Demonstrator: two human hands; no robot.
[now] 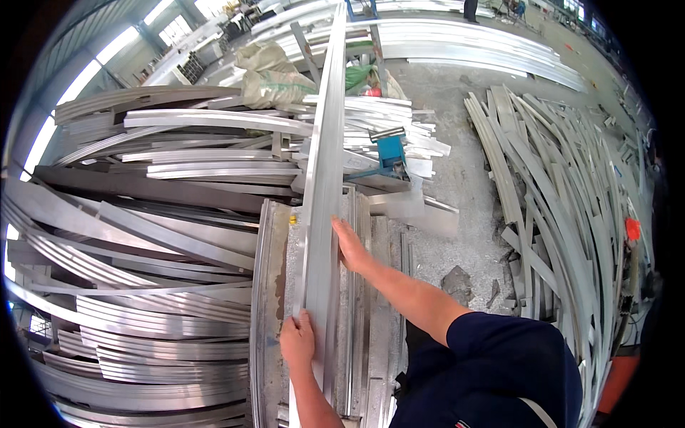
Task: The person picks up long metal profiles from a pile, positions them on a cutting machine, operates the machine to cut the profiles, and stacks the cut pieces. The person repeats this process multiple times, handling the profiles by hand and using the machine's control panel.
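A long, straight, silver aluminium profile (325,164) runs from the bottom centre far up the picture. My left hand (297,340) grips its near end from the left side. My right hand (349,245) presses against the profile's right edge a little farther up, fingers laid along it. The profile lies over a worn metal workbench (273,285) with other straight bars beside it.
Stacks of curved aluminium strips (157,235) fill the left side. More curved strips (556,192) lie on the concrete floor at right. A blue machine part (391,153) stands behind the bench. Tan sacks (275,78) sit at the back, and an orange object (632,228) at far right.
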